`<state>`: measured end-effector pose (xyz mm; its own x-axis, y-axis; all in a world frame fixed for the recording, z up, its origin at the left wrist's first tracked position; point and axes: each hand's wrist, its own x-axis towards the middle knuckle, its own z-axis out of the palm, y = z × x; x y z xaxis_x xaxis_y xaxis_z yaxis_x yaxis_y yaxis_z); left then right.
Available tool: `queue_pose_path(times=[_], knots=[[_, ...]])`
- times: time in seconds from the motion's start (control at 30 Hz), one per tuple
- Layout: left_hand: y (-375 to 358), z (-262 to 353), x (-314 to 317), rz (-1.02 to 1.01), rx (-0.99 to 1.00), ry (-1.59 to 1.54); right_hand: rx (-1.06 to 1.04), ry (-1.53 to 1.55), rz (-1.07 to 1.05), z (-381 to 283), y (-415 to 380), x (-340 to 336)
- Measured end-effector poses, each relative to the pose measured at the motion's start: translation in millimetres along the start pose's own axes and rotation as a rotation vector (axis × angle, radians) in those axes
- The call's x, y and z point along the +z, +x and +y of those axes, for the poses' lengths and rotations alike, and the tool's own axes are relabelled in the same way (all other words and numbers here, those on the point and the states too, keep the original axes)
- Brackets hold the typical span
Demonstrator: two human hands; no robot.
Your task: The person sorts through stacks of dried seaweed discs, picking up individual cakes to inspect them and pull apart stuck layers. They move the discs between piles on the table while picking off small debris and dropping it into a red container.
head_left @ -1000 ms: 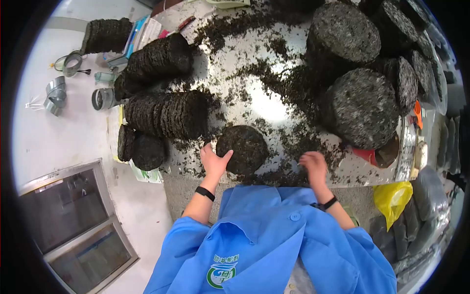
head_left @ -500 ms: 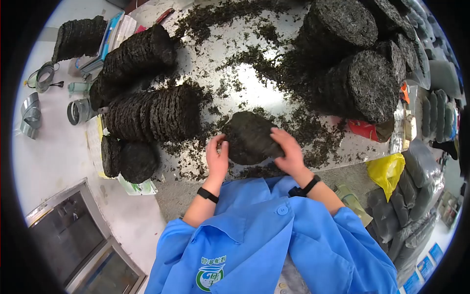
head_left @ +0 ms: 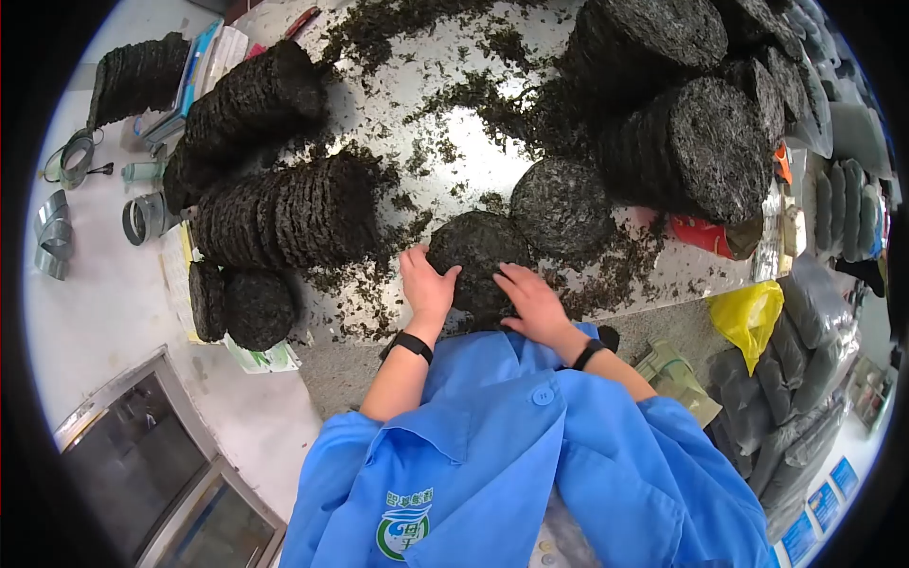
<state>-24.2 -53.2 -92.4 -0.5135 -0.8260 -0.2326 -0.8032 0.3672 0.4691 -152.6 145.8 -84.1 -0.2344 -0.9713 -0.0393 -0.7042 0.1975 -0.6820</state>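
Note:
Between my hands, a dark round seaweed cake (head_left: 476,248) lies on the pale tabletop (head_left: 471,140). My left hand (head_left: 429,286) is at its left edge, fingers apart, the thumb reaching over the rim. Fingers of my right hand (head_left: 535,305) stretch across the cake's lower right part. Neither hand is closed round it. Touching or slightly overlapping its upper right side is a second round seaweed cake (head_left: 562,208), lying flat.
Seaweed cakes stand in large stacks at the right (head_left: 717,151) and in rows at the left (head_left: 284,210). Two smaller cakes (head_left: 258,310) sit by the near left corner. Loose seaweed crumbs (head_left: 492,106) litter the table. A yellow bag (head_left: 748,322) hangs past the right front edge.
The second cake now shows flat to the right of the one at my hands. My right hand has shifted left and down, with its fingers over the nearer cake.

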Motion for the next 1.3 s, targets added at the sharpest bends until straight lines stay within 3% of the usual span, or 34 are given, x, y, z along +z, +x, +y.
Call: queue_pose_path(times=[0.13, 0.2, 0.33, 0.4, 0.43, 0.47, 0.5, 0.53, 0.6, 0.63, 0.7, 0.73, 0.77, 0.8, 0.87, 0.93, 1.0, 1.07, 1.13, 1.17, 1.2, 1.23, 1.27, 1.3], knots=[[-2.0, 13.5, -10.1, 0.069, 0.094, -0.012, 0.147, -0.213, -0.120, -7.8, 16.6, 6.4], [-3.5, 10.8, -13.3, -0.017, 0.077, -0.290, 0.194, -0.248, -0.184, -10.3, 18.5, 4.0], [13.2, 2.3, -42.0, -0.319, -0.406, -1.145, 0.157, -0.030, -0.072, 0.5, 10.0, -18.0], [15.7, -22.4, -23.3, -0.296, -0.376, -1.141, 0.003, 0.121, 0.164, 11.4, 1.3, -37.0], [15.3, -25.2, -15.8, -0.086, -0.075, -0.599, 0.100, 0.298, 0.319, 9.7, -1.1, -49.6], [12.4, -29.1, -8.6, 0.117, 0.208, -0.045, 0.377, 0.444, 0.355, 3.7, -6.9, -62.9], [5.8, -16.5, -6.8, 0.119, 0.177, 0.006, 0.646, 0.512, 0.461, 10.9, -11.5, -65.2], [3.6, -14.9, -2.7, 0.118, 0.175, 0.006, 0.715, 0.713, 0.573, 23.9, -11.3, -71.2], [1.5, -10.9, 1.3, -0.031, 0.133, 0.190, 0.687, 0.748, 0.788, 53.6, -13.6, -64.7], [0.4, -7.4, 1.7, -0.005, 0.118, 0.207, 0.684, 0.744, 0.793, 53.4, -20.1, -62.2], [4.8, -4.5, 0.6, -0.008, 0.117, 0.198, 0.678, 0.090, 0.726, 39.4, -37.3, -54.9], [4.7, -3.6, -2.9, -0.017, 0.115, 0.197, 0.602, 0.164, 0.542, 26.4, -35.9, -48.0], [6.3, -1.9, -5.4, 0.017, 0.155, 0.219, 0.355, 0.067, 0.351, 25.1, -35.7, -28.7], [7.9, 2.8, -8.5, 0.010, 0.157, 0.227, 0.252, 0.168, 0.164, 9.1, -27.4, -15.3], [12.9, 11.1, -12.2, -0.162, -0.083, 0.034, 0.055, 0.189, -0.044, -9.2, -4.7, 3.1], [19.9, -17.2, 1.3, -0.226, -0.100, -0.079, 0.024, -0.075, -0.111, -19.0, 4.2, 12.4], [26.2, -40.8, 15.6, -0.264, -0.147, -0.620, 0.048, -0.044, -0.051, -19.7, 10.4, 9.7], [30.3, -54.0, 7.6, -0.320, -0.110, -0.644, 0.072, -0.023, 0.000, -12.1, 14.5, 0.0], [36.0, -49.7, -23.4, -0.678, -0.577, -1.380, -0.064, 0.126, 0.284, 1.7, 10.3, -17.1], [34.5, -28.5, -40.7, -0.642, -0.373, -1.150, 0.126, 0.264, 0.460, -7.0, 10.1, -27.1], [31.1, -30.4, -30.1, -0.641, -0.373, -1.158, 0.350, 0.447, 0.523, -21.0, 13.5, -55.1], [25.9, -32.6, -15.6, -0.307, -0.120, -0.595, 0.812, 0.604, 0.531, -8.4, 8.8, -57.7], [21.0, -35.2, -2.4, 0.026, 0.121, -0.023, 0.728, 0.744, 0.758, 9.5, 8.4, -60.3], [16.1, -27.3, 2.5, 0.070, 0.139, 0.068, 0.649, 0.924, 0.798, 21.5, 5.3, -72.1]])
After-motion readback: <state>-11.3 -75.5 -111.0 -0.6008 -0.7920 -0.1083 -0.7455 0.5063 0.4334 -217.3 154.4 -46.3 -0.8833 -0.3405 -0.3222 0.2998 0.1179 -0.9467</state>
